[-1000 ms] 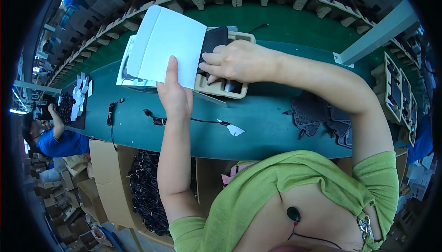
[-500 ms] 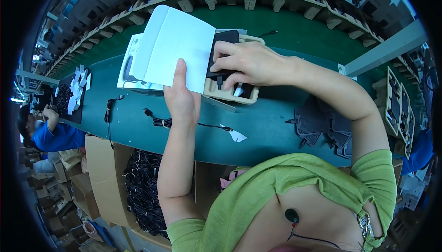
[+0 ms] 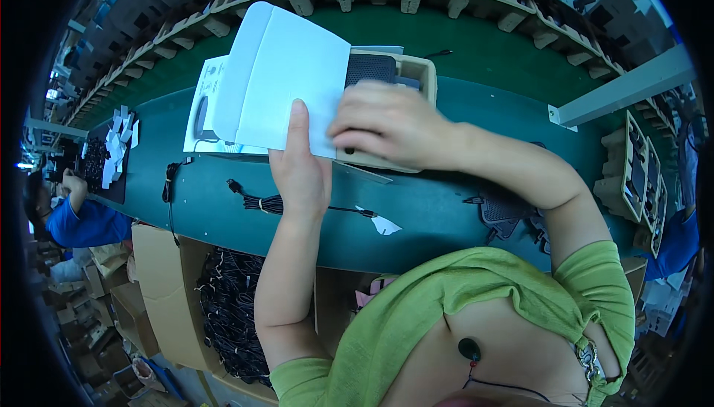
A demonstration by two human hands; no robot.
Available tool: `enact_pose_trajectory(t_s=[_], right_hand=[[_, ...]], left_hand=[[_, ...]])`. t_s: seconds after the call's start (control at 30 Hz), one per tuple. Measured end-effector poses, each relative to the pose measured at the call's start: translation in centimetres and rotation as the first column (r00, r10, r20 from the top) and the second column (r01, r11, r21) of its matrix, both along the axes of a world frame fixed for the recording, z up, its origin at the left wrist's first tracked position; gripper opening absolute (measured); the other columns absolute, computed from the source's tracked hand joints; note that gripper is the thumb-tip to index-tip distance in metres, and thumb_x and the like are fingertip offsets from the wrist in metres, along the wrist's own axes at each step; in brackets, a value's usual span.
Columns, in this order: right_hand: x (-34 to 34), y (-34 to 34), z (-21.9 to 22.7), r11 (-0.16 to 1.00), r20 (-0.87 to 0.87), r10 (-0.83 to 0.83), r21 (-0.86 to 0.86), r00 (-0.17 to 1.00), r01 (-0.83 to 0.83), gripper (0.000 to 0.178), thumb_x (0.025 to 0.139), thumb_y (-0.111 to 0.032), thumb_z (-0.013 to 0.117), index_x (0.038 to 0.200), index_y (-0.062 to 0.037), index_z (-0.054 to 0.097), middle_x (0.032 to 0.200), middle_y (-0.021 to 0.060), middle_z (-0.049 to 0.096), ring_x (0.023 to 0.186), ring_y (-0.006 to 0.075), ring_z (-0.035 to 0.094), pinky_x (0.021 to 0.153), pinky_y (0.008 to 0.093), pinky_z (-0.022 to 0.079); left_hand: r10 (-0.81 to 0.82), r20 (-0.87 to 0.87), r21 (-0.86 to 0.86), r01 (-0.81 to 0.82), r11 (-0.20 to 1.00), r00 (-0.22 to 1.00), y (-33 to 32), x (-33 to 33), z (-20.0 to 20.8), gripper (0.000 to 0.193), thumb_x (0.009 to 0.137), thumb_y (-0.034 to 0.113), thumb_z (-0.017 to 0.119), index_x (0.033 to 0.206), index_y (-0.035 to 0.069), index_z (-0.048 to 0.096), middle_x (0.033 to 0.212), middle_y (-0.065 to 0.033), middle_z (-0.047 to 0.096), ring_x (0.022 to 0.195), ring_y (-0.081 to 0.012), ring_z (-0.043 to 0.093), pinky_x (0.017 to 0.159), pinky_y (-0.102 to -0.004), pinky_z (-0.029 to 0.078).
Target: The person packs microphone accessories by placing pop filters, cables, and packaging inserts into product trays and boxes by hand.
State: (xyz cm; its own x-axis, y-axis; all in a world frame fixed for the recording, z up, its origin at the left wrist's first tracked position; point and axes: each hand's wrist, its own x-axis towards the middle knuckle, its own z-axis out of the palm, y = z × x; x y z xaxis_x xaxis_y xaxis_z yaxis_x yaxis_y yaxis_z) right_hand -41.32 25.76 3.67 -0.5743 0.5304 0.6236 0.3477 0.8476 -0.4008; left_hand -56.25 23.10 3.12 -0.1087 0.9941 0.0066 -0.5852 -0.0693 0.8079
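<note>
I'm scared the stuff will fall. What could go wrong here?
1. The left hand holds the white sheet only at its near edge; it might bend or slip.
2. The right hand presses over the tray, which holds a black device; a push could perhaps nudge the tray.
3. The cable lies loose near the left wrist and might snag.

Sheet (image 3: 286,83): white folded card, tilted, raised over the tray's left end, pinched at its lower edge.
Tray (image 3: 416,79): beige moulded pulp, flat on the green table.
Device (image 3: 370,69): black, ribbed, apparently seated in the tray, partly hidden.
</note>
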Motion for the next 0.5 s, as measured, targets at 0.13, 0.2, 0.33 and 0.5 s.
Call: enact_pose_trajectory(t_s=[0.13,0.2,0.33,0.5], right_hand=[[4.4,0.2,0.0,0.993,0.196,-0.094,0.084,0.976,0.079,0.028,0.076,-0.014,0.063,0.103,-0.0054,0.061,0.111,0.0072,0.059,0.108,0.0257,0.053,0.094,0.0352,0.043],[4.3,-1.4,-0.2,0.992,0.335,-0.128,0.055,0.933,0.116,0.038,0.075,-0.016,0.064,0.111,-0.0052,0.057,0.125,0.0060,0.051,0.121,0.0254,0.044,0.102,0.0382,0.035],[3.9,-1.6,-0.9,0.988,0.299,-0.156,0.058,0.941,0.145,0.043,0.076,-0.020,0.063,0.115,-0.0056,0.054,0.130,0.0059,0.047,0.124,0.0236,0.040,0.104,0.0391,0.034],[10.4,-2.1,-2.4,0.889,-0.046,-0.447,-0.135,0.893,0.438,0.017,0.080,-0.016,0.060,0.092,-0.0038,0.057,0.094,0.0102,0.055,0.092,0.0272,0.052,0.079,0.0363,0.043]], left_hand=[[0.020,0.003,0.017,-0.020,1.000,1.000,-0.1,0.7,0.5,0.037,0.092,0.014,0.048,0.123,-0.002,0.039,0.119,-0.0115,0.047,0.107,-0.0198,0.049,0.092,-0.0341,0.040],[0.004,-0.037,-0.008,-0.005,1.000,0.999,-0.4,0.7,0.6,0.038,0.093,0.015,0.045,0.126,-0.002,0.036,0.121,-0.0110,0.045,0.110,-0.0180,0.046,0.093,-0.0312,0.039],[-0.012,-0.193,0.031,0.019,0.999,0.981,-0.5,0.2,0.3,0.047,0.090,0.015,0.050,0.130,-0.002,0.032,0.127,-0.0135,0.041,0.116,-0.0203,0.042,0.097,-0.0328,0.035],[0.079,-0.939,0.279,0.605,0.746,0.335,0.1,-4.8,3.2,0.074,0.073,0.032,0.067,0.134,0.007,0.035,0.144,-0.0186,0.022,0.135,-0.0325,0.017,0.107,-0.0437,0.015]])
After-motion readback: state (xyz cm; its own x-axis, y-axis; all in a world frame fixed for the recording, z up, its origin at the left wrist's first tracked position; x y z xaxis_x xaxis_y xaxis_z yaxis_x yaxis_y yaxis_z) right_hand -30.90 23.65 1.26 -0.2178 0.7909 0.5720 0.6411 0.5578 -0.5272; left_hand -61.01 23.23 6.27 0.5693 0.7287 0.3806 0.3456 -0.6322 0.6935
